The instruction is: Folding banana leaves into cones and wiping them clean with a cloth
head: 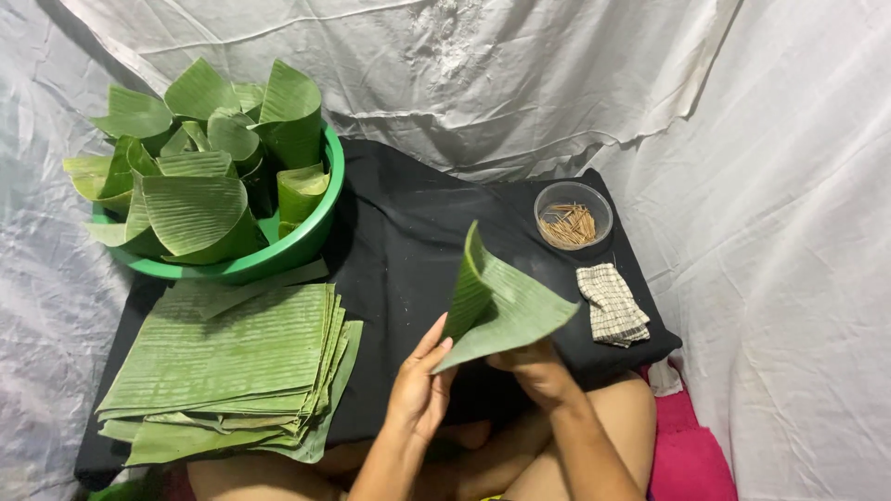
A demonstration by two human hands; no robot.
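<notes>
Item 1: one banana leaf piece, green, folded into a cone-like shape, held up over the black cloth in front of the person's knees. Its point stands upward; its wide flap spreads to the right.

Item 2: left hand, fingers mostly open and straight, fingertips touching the lower left edge of the folded leaf.

Item 3: right hand, fingers curled under the leaf and gripping its lower right part; the fingertips are hidden by the leaf.

Item 4: one stack of flat leaf sheets, cut roughly square, lying on the left part of the black cloth. The exact count cannot be told; several layers show at the edges.

Item 5: one green basin, round, behind the stack, filled with folded leaf cones; around ten show, the exact count is unclear.

Item 6: one small clear bowl, round, at the far right of the cloth, holding a heap of thin wooden sticks, too many and too small to count.

Item 7: one checked rag, folded, lying just in front of the bowl.

Item 8: white sheeting, draped behind and on both sides.
</notes>
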